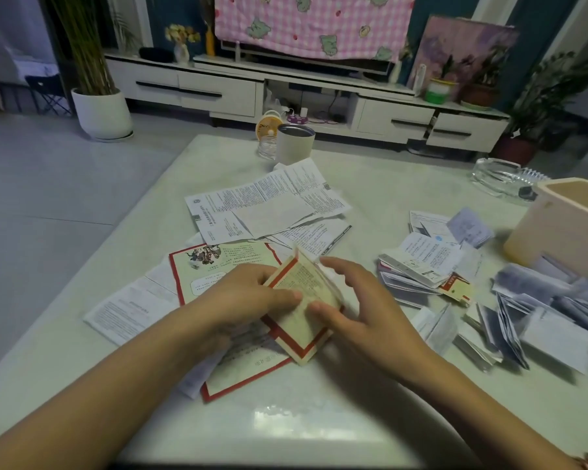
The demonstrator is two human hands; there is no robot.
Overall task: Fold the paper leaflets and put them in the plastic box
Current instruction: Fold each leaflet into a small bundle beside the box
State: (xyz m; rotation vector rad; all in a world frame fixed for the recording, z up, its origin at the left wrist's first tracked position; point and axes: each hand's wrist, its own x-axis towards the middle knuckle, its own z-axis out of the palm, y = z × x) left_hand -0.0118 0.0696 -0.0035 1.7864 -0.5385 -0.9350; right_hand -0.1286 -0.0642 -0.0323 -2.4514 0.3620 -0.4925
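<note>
A cream leaflet with a red border (302, 313) lies partly folded at the table's middle, its upper flap standing up. My left hand (248, 296) presses on it from the left, fingers on the printed face. From the right, my right hand (350, 300) holds it, thumb on the fold and fingers spread above. Beneath lies an unfolded red-bordered leaflet (214, 262). Flat white leaflets (265, 205) are heaped behind it. Folded leaflets (424, 262) lie to the right. The beige plastic box (563, 225) stands at the right edge.
More folded white papers (536, 320) are scattered at the right front of the table (319, 418). A white cup (294, 144), a small glass jar and a glass ashtray (502, 178) stand at the far side. A white sheet (130, 310) lies left.
</note>
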